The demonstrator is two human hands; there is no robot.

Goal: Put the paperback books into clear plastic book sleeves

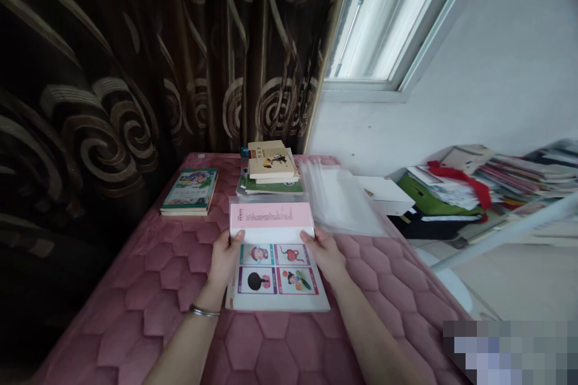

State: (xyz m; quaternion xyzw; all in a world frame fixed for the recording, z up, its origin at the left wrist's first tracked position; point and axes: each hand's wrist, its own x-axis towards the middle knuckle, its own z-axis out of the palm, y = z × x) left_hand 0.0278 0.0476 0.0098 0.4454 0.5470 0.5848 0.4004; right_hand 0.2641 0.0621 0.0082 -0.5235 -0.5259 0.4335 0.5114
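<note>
An illustrated book lies on the pink quilted surface, showing four small pictures on a white page. Across its far part is a pink and white flap inside a clear cover. My left hand grips the flap's left edge, thumb on top. At the right edge, my right hand holds it the same way. Clear plastic sheets lie beyond my right hand.
A stack of books stands behind the open book. Another green-edged book lies at the left. A white box and piled papers are at the right. A patterned curtain hangs behind.
</note>
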